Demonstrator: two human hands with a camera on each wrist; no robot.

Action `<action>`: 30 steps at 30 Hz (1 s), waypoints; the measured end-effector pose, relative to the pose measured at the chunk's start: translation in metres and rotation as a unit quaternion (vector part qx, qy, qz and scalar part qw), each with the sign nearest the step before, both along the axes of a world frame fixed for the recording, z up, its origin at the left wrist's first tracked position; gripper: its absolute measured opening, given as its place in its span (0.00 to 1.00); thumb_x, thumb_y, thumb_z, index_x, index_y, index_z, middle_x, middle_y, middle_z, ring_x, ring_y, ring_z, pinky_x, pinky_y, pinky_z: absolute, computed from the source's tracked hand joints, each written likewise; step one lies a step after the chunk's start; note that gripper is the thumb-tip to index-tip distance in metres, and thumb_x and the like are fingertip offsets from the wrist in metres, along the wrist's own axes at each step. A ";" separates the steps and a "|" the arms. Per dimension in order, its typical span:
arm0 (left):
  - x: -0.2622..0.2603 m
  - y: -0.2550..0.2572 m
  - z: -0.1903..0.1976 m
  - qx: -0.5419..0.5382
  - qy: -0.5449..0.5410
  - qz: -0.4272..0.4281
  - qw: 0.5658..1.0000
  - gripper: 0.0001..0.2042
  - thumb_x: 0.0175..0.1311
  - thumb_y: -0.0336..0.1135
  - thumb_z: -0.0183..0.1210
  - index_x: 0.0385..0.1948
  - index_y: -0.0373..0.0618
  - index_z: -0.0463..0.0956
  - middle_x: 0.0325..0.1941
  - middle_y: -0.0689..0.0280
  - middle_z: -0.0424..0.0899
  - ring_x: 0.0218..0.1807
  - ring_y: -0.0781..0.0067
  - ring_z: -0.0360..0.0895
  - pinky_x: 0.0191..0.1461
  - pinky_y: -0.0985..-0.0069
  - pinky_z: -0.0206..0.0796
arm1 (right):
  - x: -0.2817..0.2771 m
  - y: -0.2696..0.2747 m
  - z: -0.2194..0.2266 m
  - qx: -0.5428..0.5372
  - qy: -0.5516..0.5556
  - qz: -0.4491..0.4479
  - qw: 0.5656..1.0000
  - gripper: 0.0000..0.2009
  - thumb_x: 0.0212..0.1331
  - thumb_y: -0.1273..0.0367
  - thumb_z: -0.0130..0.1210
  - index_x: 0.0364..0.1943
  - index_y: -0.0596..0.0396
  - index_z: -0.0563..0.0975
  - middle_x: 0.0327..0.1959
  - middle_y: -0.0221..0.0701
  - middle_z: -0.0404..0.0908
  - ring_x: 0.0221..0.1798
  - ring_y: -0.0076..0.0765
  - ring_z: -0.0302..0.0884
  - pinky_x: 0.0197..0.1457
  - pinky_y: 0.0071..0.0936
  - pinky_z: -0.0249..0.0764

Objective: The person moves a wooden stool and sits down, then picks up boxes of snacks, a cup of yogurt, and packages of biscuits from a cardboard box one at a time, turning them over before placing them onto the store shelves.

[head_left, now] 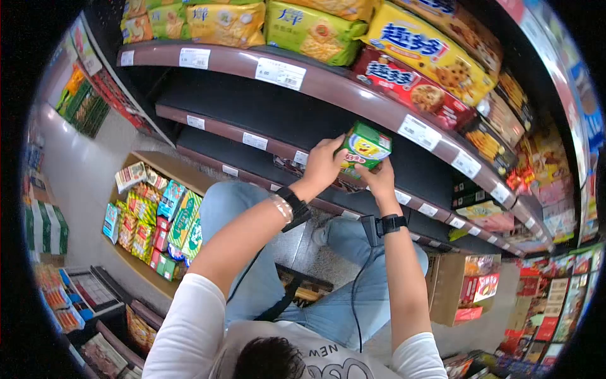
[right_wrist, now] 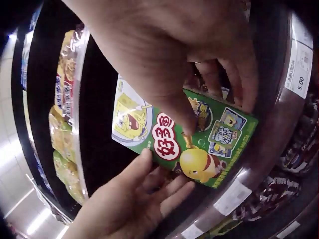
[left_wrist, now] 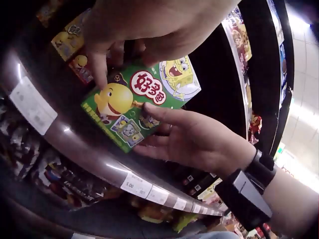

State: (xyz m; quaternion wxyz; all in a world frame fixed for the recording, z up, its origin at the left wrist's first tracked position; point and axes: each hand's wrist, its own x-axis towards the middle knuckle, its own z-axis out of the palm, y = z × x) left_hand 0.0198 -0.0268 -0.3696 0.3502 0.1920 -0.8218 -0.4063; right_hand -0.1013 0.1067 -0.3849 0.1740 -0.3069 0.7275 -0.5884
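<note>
A green snack box [head_left: 368,149] with a yellow sponge cartoon figure and a yellow fish-like character is between both hands, in front of a dark lower shelf [head_left: 227,104]. My left hand [head_left: 325,165] grips one side of it, and in the right wrist view the left thumb lies along the near edge with fingers beneath. From the other side my right hand [head_left: 380,181] holds it; the left wrist view shows the right thumb [left_wrist: 162,113] across the printed face and the fingers behind. The box is tilted, its printed face turned up toward me.
Yellow and green biscuit packs [head_left: 312,35] fill the shelf above. Price tags [head_left: 281,72] line the shelf edges. On the floor at left stands a cardboard carton [head_left: 180,165] of mixed snacks; a smaller carton [head_left: 445,287] stands at right. My bent knees [head_left: 224,202] are close to the shelving.
</note>
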 end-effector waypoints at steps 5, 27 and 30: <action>-0.038 -0.017 -0.019 0.049 0.045 -0.037 0.997 0.21 0.57 0.34 0.58 0.53 0.38 0.70 0.44 0.49 0.78 0.43 0.54 0.78 0.46 0.68 0.71 | -0.037 -0.018 -0.005 0.058 -0.036 -0.044 0.997 0.25 0.48 0.74 0.64 0.51 0.56 0.66 0.43 0.34 0.76 0.43 0.32 0.77 0.35 0.25 0.78; -0.103 -0.061 -0.089 0.173 -0.076 -0.053 0.980 0.31 0.46 0.37 0.57 0.56 0.35 0.65 0.55 0.45 0.71 0.59 0.49 0.67 0.63 0.67 0.61 | -0.180 -0.084 -0.065 0.185 0.420 0.094 0.883 0.18 0.54 0.70 0.56 0.50 0.57 0.70 0.52 0.44 0.71 0.54 0.47 0.70 0.51 0.39 0.76; -0.100 -0.059 -0.093 0.179 -0.067 -0.047 0.980 0.30 0.46 0.35 0.57 0.55 0.35 0.67 0.51 0.45 0.73 0.54 0.49 0.70 0.59 0.65 0.63 | -0.224 -0.087 -0.072 0.298 0.542 0.126 0.775 0.16 0.59 0.69 0.50 0.50 0.60 0.69 0.51 0.45 0.71 0.55 0.47 0.70 0.52 0.38 0.76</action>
